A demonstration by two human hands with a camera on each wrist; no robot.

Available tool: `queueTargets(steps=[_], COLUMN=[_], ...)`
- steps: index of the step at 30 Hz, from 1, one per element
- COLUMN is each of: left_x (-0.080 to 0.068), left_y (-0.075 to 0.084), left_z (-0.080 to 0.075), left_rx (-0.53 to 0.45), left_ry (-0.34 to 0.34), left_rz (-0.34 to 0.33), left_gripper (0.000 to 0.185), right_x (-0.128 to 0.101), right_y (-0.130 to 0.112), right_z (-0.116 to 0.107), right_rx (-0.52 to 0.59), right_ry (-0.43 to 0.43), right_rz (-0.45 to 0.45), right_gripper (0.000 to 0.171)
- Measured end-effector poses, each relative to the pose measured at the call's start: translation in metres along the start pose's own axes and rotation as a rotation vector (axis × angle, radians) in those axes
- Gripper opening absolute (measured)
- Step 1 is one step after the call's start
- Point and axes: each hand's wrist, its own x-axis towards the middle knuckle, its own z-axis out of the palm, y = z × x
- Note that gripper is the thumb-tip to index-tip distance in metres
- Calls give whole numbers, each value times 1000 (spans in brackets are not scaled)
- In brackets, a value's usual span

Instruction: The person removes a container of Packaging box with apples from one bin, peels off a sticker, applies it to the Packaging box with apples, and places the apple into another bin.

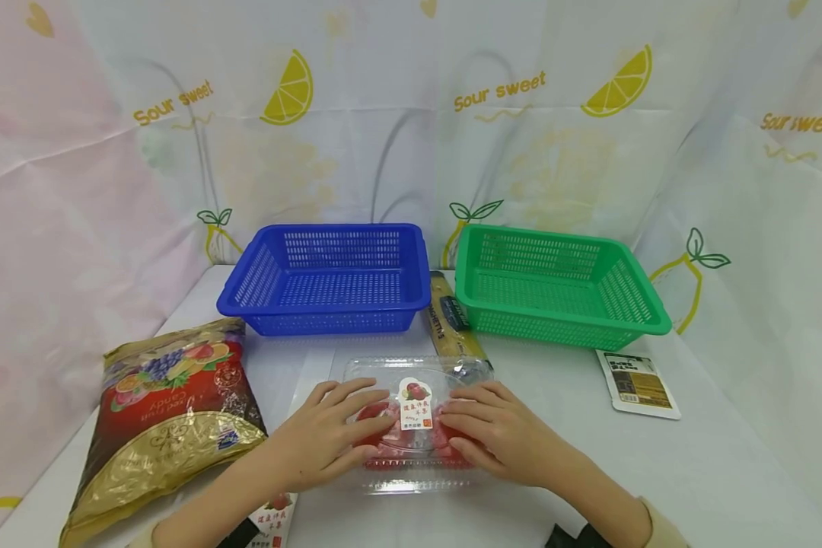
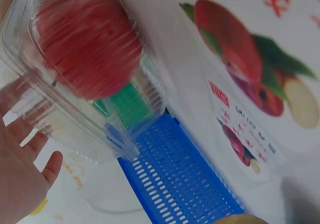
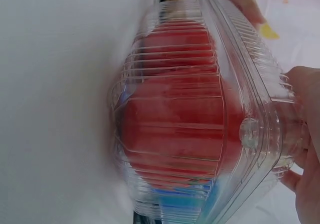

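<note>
A clear plastic clamshell box with a white fruit label sits on the table in front of me, its lid down. Red round fruits show through its ribbed wall in the right wrist view, and one fills much of the box in the left wrist view. My left hand rests on the left of the lid, fingers extended and spread. From the other side, my right hand lies on the lid with its fingers stretched toward the label.
Behind the box stand a blue basket and a green basket, with a spaghetti pack between them. A large candy bag lies at left, a small flat packet at right. Under my left forearm lies a printed white card.
</note>
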Motion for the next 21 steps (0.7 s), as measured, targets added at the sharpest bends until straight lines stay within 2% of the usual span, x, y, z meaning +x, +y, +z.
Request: queueTargets(steps=[4, 7, 11, 17, 19, 21], left_x=[-3, -6, -11, -18, -20, -21], left_y=[-7, -11, -18, -28, -32, -34], left_z=[-7, -12, -17, -21, -21, -20], left_rx=[31, 35, 6, -125, -187, -258], left_ry=[36, 55, 50, -41, -64, -79], left_rz=[-42, -118, -303, -590, -668, -716], left_gripper=[39, 47, 47, 49, 52, 54], right_x=[-1, -3, -7, -16, -19, -21], right_y=[2, 5, 14, 31, 35, 37], right_z=[-2, -5, -8, -7, -7, -6], right_rx=[-8, 8, 92, 213, 236, 260], right_ry=[4, 22, 78, 205, 209, 193], right_rz=[60, 161, 338, 583, 669, 744], right_gripper=[36, 37, 37, 40, 41, 41])
